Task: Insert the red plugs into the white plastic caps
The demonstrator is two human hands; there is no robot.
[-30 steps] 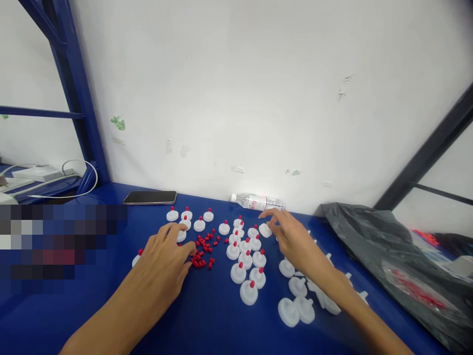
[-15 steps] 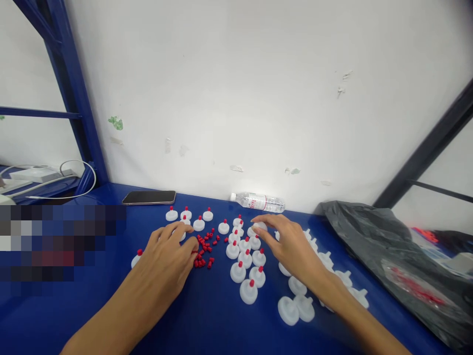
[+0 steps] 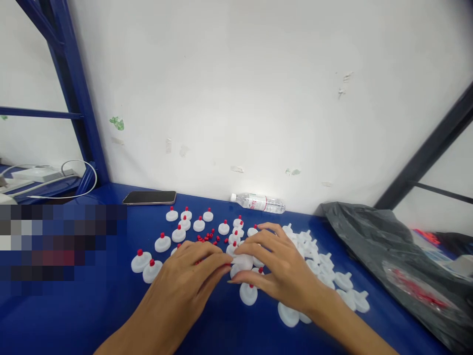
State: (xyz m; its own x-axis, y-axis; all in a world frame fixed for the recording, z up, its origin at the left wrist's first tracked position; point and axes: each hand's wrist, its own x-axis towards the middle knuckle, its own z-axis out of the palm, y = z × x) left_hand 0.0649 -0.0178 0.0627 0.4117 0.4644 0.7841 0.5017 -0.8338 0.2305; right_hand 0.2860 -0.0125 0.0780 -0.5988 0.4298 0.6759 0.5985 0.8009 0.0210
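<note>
White piece (image 3: 244, 260), just below centre frame, is grasped by the right hand (image 3: 286, 266); left hand (image 3: 195, 276) pinches a red cap (image 3: 228, 265).

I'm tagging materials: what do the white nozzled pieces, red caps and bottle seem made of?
White nozzled pieces: likely moulded plastic, matte, judging by smooth, slightly translucent rims.
Red caps: probably plastic, though rubber is possible; evenly coloured, too small to judge finish.
Bottle: seemingly clear plastic, glossy, from its see-through walls.

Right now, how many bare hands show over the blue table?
2: left hand by the red caps; right hand opposite, holding a white piece. The pixelated patch could hide others.
</note>
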